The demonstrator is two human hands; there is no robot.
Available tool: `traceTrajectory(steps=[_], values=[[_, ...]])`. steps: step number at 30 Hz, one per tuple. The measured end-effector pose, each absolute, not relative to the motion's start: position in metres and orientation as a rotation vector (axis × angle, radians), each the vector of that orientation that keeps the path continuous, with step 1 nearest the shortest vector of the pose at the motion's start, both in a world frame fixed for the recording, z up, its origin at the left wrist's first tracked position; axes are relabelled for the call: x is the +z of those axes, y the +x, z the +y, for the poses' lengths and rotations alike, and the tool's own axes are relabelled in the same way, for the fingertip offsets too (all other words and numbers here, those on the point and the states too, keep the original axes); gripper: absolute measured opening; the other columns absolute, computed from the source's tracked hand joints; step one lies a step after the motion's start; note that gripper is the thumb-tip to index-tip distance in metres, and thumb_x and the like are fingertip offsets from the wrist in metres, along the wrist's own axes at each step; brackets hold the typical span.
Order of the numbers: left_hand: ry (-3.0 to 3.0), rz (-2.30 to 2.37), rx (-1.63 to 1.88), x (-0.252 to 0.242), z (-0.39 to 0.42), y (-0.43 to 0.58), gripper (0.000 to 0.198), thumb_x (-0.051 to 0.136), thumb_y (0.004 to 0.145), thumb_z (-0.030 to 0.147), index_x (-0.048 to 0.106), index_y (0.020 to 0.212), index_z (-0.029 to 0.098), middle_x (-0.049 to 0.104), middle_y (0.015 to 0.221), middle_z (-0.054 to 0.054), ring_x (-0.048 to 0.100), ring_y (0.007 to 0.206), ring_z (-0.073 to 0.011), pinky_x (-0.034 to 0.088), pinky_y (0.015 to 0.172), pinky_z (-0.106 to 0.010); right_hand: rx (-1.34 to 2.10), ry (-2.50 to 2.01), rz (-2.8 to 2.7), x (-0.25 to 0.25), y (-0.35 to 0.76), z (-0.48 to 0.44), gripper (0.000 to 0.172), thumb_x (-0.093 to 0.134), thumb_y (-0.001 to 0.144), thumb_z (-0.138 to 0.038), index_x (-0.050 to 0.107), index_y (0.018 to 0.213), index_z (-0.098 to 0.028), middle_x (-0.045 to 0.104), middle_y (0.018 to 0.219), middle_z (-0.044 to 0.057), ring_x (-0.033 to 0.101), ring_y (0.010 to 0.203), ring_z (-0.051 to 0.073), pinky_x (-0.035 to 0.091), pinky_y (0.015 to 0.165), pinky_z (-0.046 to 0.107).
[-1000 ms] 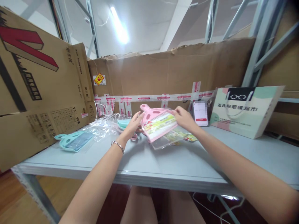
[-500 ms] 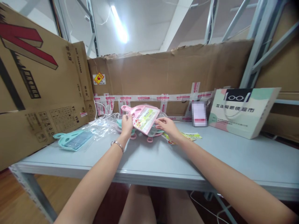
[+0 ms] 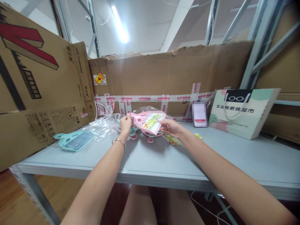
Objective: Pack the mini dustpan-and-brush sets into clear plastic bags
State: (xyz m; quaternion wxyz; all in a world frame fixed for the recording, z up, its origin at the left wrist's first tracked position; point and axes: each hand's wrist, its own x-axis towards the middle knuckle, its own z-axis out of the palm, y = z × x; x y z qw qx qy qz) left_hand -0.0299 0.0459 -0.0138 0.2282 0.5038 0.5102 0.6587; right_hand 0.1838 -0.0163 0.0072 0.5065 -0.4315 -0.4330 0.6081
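The pink dustpan sits lower now, seemingly steadied. The left hand pinches its handle; the right hand, its edge.

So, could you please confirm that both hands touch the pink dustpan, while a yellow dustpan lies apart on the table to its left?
Not quite: the dustpan lying apart on the table is turquoise, not yellow, as the head view shows. The left hand and right hand do touch the pink dustpan.
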Motion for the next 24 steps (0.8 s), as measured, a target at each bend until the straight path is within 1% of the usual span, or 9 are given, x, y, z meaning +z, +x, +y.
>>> traceTrajectory(steps=[2, 5, 7, 10, 13, 16, 21, 22, 24], values=[[1.382, 1.409, 1.780, -0.009, 0.042, -0.033, 0.033, 0.059, 0.071, 0.048, 0.058, 0.075, 0.015, 0.058, 0.069, -0.002, 0.052, 0.059, -0.0129, 0.041, 0.051, -0.023, 1.458, -1.035, -1.040, 0.009, 0.193, -0.016, 0.011, 0.049, 0.084, -0.007, 0.058, 0.079, -0.011, 0.064, 0.056, 0.002, 0.058, 0.044, 0.007, 0.048, 0.043, 0.013], [1.397, 1.373, 1.761, 0.003, 0.031, -0.038, 0.053, 0.067, 0.063, 0.052, 0.055, 0.099, 0.016, 0.061, 0.092, -0.008, 0.058, 0.073, -0.0156, 0.045, 0.054, -0.023, 1.468, -1.020, -1.063, 0.009, 0.209, -0.015, 0.013, 0.049, 0.083, -0.006, 0.060, 0.080, -0.011, 0.065, 0.058, 0.002, 0.059, 0.048, 0.007, 0.050, 0.047, 0.014], [1.499, 1.291, 1.571, 0.011, 0.024, -0.039, 0.051, 0.066, 0.064, 0.054, 0.059, 0.095, 0.014, 0.063, 0.089, -0.009, 0.058, 0.073, -0.0159, 0.046, 0.055, -0.023, 1.521, -1.006, -1.137, 0.008, 0.217, -0.015, 0.014, 0.050, 0.082, -0.006, 0.062, 0.083, -0.010, 0.068, 0.063, 0.004, 0.062, 0.053, 0.009, 0.051, 0.050, 0.017], [1.617, 1.208, 1.209, 0.016, 0.020, -0.040, 0.037, 0.070, 0.061, 0.047, 0.065, 0.074, 0.013, 0.063, 0.068, -0.006, 0.056, 0.059, -0.0142, 0.042, 0.050, -0.023, 1.584, -0.998, -1.228, 0.007, 0.223, -0.013, 0.016, 0.050, 0.081, -0.007, 0.064, 0.089, -0.010, 0.070, 0.069, 0.005, 0.064, 0.058, 0.011, 0.051, 0.053, 0.019], [1.512, 1.322, 1.356, 0.014, 0.026, -0.046, 0.022, 0.070, 0.059, 0.033, 0.063, 0.062, 0.013, 0.059, 0.056, -0.002, 0.051, 0.052, -0.0113, 0.040, 0.049, -0.022, 1.538, -1.009, -1.182, 0.008, 0.232, -0.009, 0.014, 0.051, 0.081, -0.007, 0.064, 0.084, -0.011, 0.069, 0.068, 0.005, 0.064, 0.060, 0.011, 0.051, 0.056, 0.019], [1.404, 1.388, 1.552, 0.014, 0.032, -0.055, 0.018, 0.063, 0.066, 0.031, 0.061, 0.063, 0.013, 0.061, 0.061, -0.004, 0.054, 0.057, -0.0108, 0.042, 0.054, -0.022, 1.410, -1.063, -1.081, 0.010, 0.249, -0.004, 0.013, 0.051, 0.080, -0.006, 0.062, 0.078, -0.014, 0.068, 0.064, 0.002, 0.063, 0.056, 0.009, 0.050, 0.057, 0.018], [1.588, 1.261, 1.418, 0.014, 0.030, -0.048, 0.034, 0.060, 0.070, 0.046, 0.065, 0.083, 0.015, 0.068, 0.094, -0.009, 0.061, 0.078, -0.0159, 0.046, 0.063, -0.025, 1.415, -1.086, -1.209, 0.008, 0.256, -0.003, 0.014, 0.054, 0.077, -0.006, 0.063, 0.085, -0.014, 0.069, 0.068, 0.002, 0.063, 0.057, 0.010, 0.049, 0.053, 0.017], [1.668, 1.228, 1.342, 0.014, 0.029, -0.042, 0.035, 0.061, 0.069, 0.047, 0.066, 0.084, 0.016, 0.069, 0.094, -0.009, 0.061, 0.078, -0.0166, 0.046, 0.063, -0.025, 1.457, -1.058, -1.272, 0.007, 0.251, -0.004, 0.016, 0.054, 0.076, -0.006, 0.063, 0.088, -0.013, 0.069, 0.069, 0.003, 0.063, 0.058, 0.010, 0.049, 0.053, 0.018], [1.787, 1.212, 1.260, 0.011, 0.028, -0.033, 0.030, 0.064, 0.067, 0.043, 0.067, 0.078, 0.015, 0.070, 0.083, -0.008, 0.061, 0.073, -0.0167, 0.045, 0.061, -0.025, 1.529, -1.003, -1.362, 0.005, 0.240, -0.006, 0.019, 0.054, 0.076, -0.006, 0.064, 0.091, -0.013, 0.069, 0.071, 0.004, 0.063, 0.058, 0.010, 0.048, 0.052, 0.018]])
